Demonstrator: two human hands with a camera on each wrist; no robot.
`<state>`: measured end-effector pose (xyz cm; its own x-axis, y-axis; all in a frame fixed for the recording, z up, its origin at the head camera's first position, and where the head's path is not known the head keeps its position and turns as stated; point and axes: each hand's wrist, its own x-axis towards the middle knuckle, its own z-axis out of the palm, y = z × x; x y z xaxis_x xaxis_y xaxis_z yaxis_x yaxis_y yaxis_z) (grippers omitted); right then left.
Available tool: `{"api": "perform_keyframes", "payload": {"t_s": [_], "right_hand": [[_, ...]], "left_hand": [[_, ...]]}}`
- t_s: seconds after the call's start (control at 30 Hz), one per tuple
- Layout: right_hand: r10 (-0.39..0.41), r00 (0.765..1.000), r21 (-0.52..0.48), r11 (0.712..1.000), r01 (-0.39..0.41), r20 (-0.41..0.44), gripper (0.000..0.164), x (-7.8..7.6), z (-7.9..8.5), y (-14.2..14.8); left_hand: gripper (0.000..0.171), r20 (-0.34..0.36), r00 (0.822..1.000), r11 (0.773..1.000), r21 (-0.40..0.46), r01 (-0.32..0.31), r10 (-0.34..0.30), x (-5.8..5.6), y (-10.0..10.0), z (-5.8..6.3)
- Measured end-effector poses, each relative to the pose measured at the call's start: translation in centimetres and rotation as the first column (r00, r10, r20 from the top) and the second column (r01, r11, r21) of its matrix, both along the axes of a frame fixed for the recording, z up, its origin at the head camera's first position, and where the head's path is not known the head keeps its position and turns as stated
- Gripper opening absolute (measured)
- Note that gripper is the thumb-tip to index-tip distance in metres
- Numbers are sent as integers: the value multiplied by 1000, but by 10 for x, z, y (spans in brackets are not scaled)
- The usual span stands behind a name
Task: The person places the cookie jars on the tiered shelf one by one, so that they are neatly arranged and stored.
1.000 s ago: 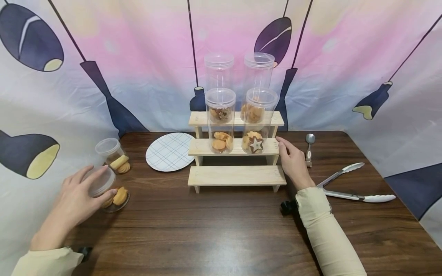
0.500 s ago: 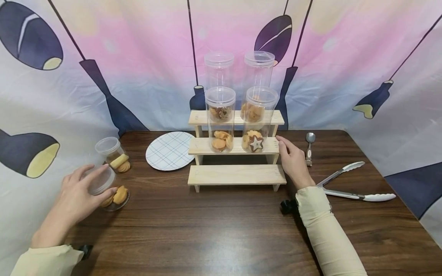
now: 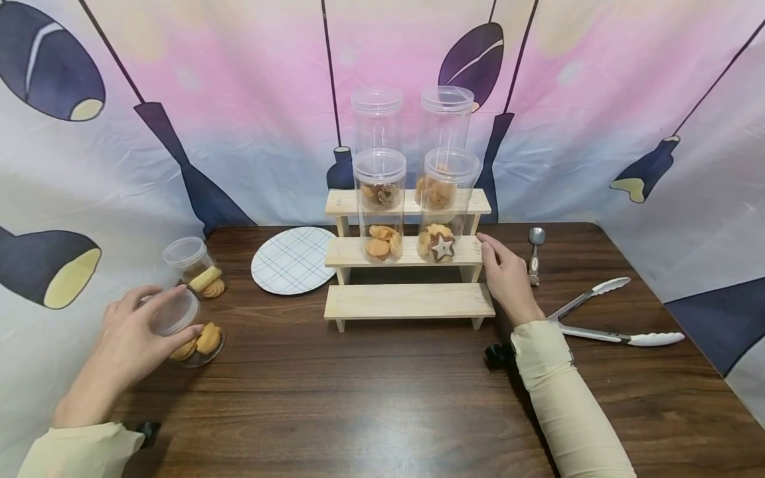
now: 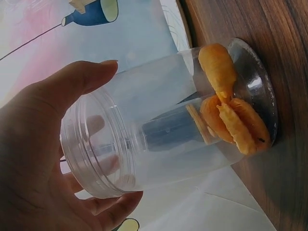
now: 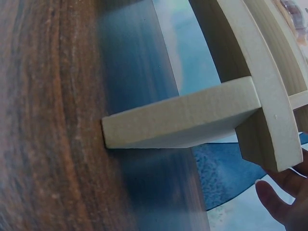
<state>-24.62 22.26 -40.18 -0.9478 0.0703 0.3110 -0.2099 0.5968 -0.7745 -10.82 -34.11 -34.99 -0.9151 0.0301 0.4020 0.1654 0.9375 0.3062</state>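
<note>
At the left, my left hand (image 3: 128, 338) grips a clear plastic jar (image 4: 159, 130) around its lid, thumb on one side and fingers on the other. The jar stands on the table with golden cookies (image 4: 236, 115) at its bottom. My right hand (image 3: 508, 275) touches the right end of the middle step of a light wooden three-step stand (image 3: 409, 302); in the right wrist view its thumb sits apart from the board. On the two upper steps stand several lidded clear jars, among them a front left jar (image 3: 380, 206) and a front right jar (image 3: 451, 206), all holding cookies.
Behind my left hand stands another small cookie jar (image 3: 194, 265). A checked white plate (image 3: 293, 261) lies left of the stand. To the right are a metal spoon (image 3: 535, 255) and spread tongs (image 3: 597, 335). A patterned curtain (image 3: 257, 99) hangs behind the wooden table (image 3: 358, 398).
The head view has shifted very slightly. Both hands, the jars and the stand keep their places.
</note>
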Motion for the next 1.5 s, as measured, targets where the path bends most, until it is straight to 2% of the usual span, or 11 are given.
{"api": "perform_keyframes", "payload": {"t_s": [0.47, 0.73, 1.0, 1.27, 1.5], "right_hand": [[5, 1000, 1, 1000, -5, -30, 53, -1, 2, 0], [7, 1000, 0, 1000, -7, -16, 54, 0, 2, 0], [4, 1000, 5, 1000, -4, -9, 54, 0, 0, 0], [13, 1000, 8, 1000, -13, -1, 54, -1, -1, 0], [-3, 1000, 16, 1000, 3, -9, 55, 0, -1, 0]], "left_hand": [[71, -14, 1000, 1000, 14, 5, -5, 2, 5, 11], [71, -39, 999, 1000, 10, 26, -25, 5, 10, 16], [67, -66, 996, 998, 0, 67, -67, 3, 27, 26], [67, -80, 990, 993, -23, 114, -116, -3, 51, 42], [69, -141, 973, 983, -7, 181, -180, -14, 73, 51]]}}
